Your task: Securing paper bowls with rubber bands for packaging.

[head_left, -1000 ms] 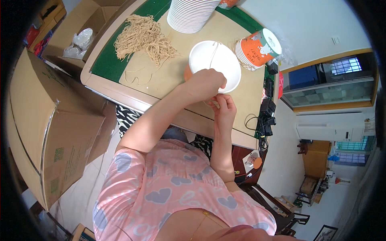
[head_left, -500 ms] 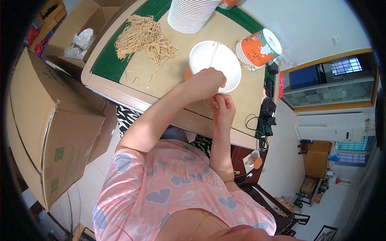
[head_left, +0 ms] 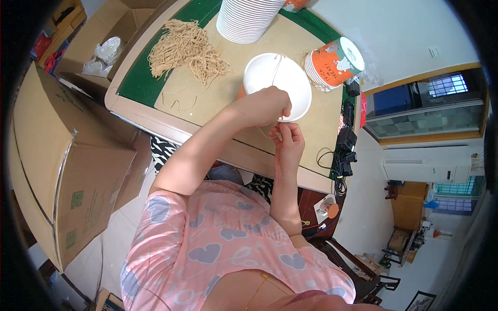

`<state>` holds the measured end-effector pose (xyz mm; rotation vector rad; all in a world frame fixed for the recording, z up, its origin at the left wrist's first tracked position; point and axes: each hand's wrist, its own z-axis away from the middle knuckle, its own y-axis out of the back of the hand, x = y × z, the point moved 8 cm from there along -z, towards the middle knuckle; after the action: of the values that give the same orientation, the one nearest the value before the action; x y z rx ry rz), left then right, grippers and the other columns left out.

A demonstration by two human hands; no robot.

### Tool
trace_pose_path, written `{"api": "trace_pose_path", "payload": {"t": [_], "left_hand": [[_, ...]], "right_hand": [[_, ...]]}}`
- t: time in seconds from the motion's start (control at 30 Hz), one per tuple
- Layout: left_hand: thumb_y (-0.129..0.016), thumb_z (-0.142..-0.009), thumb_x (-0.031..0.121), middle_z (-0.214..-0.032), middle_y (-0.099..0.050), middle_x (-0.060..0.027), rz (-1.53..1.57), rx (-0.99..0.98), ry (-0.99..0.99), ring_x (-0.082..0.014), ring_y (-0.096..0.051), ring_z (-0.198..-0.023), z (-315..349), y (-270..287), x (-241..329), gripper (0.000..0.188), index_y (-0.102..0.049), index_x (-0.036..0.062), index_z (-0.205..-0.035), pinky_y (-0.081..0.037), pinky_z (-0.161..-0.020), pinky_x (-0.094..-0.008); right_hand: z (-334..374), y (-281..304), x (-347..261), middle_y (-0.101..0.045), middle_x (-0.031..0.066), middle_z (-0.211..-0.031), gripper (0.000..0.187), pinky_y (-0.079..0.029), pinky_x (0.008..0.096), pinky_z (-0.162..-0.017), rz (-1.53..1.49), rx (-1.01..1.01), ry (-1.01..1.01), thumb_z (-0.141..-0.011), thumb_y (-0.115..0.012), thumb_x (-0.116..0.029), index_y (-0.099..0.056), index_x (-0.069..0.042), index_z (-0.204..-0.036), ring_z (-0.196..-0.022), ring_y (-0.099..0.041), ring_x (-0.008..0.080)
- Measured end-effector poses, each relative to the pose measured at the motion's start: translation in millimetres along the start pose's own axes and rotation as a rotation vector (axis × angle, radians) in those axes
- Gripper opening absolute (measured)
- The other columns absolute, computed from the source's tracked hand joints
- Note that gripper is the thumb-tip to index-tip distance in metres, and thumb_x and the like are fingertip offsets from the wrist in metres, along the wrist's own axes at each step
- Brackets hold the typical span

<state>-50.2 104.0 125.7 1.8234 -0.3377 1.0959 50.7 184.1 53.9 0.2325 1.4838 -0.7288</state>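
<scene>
Both hands pinched on one thin cord [head_left: 273,132] at the white paper bowl [head_left: 277,78] on the bench [head_left: 218,103]: left hand [head_left: 264,106], right hand [head_left: 288,142]. Big cord pile [head_left: 187,49] and bowl stack [head_left: 246,18] untouched; looks early.

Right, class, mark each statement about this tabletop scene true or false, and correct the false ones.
1. Both hands meet at the near rim of the white paper bowl. True.
2. The pile of tan strings lies right of the bowl. False: it lies left of it.
3. The left hand and right hand pinch a thin string between them. True.
4. The orange-printed stack of bowls stands upright. False: it lies tipped on its side.
5. A large cardboard box stands on the table. False: it stands on the floor, left of it.
</scene>
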Motion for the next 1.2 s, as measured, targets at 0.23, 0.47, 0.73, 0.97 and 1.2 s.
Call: {"api": "trace_pose_path", "payload": {"t": [0.23, 0.47, 0.73, 0.97, 1.2], "left_hand": [[-0.059, -0.076, 0.005, -0.076, -0.066, -0.0173, -0.040, -0.041, -0.026, -0.0298, -0.064, -0.070, 1.9, 0.1, 6.3, 0.012, -0.069, 0.0003, -0.080, -0.049, -0.065, -0.0360], [-0.057, -0.077, 0.009, -0.077, -0.066, -0.0169, -0.005, 0.048, -0.029, -0.0311, -0.065, -0.075, 6.5, 10.2, 4.2, 0.012, -0.067, 0.0015, -0.077, -0.050, -0.068, -0.0371], [-0.062, -0.079, 0.009, -0.071, -0.065, -0.0149, 0.022, 0.145, -0.047, -0.0245, -0.062, -0.063, 9.2, 16.9, 14.2, 0.010, -0.066, 0.0010, -0.082, -0.047, -0.059, -0.0339], [-0.061, -0.079, 0.010, -0.072, -0.064, -0.0163, 0.119, 0.125, -0.019, -0.0262, -0.062, -0.067, 13.3, 28.2, 19.0, 0.012, -0.066, -0.0001, -0.082, -0.048, -0.062, -0.0350], [-0.060, -0.080, 0.010, -0.083, -0.068, -0.0156, 0.305, 0.328, -0.004, -0.0265, -0.067, -0.076, 16.6, 39.3, 13.5, 0.018, -0.064, -0.0005, -0.094, -0.052, -0.072, -0.0342]], "right_hand": [[2.8, 0.3, -2.5, -0.060, 0.0044, -0.084, 0.005, -0.051, 0.0294, -0.070, 0.023, -0.015, 0.009, -0.091, -0.056, -0.008, -0.057, -0.003, -0.089, -0.075, -0.058, 0.0126], [7.7, 14.3, -53.6, -0.059, 0.0037, -0.092, 0.012, -0.044, 0.0206, -0.069, 0.386, 0.163, 0.383, -0.090, -0.058, -0.005, -0.060, -0.001, -0.101, -0.074, -0.052, 0.0070], [-11.2, -31.0, -84.5, -0.058, 0.0044, -0.100, 0.020, -0.037, 0.0178, -0.054, 0.800, -0.268, 0.524, -0.078, -0.069, 0.003, -0.066, -0.005, -0.096, -0.058, -0.040, 0.0039], [-23.5, -26.5, -78.1, -0.060, 0.0017, -0.087, 0.007, -0.034, 0.0171, -0.053, 0.749, -0.297, 0.425, -0.078, -0.069, 0.002, -0.066, -0.001, -0.084, -0.054, -0.038, 0.0032], [-22.4, -23.4, -66.8, -0.058, -0.0047, -0.070, 0.008, -0.036, 0.0165, -0.056, 0.691, -0.273, 0.252, -0.083, -0.066, -0.002, -0.067, -0.003, -0.091, -0.060, -0.045, 0.0008]]}}
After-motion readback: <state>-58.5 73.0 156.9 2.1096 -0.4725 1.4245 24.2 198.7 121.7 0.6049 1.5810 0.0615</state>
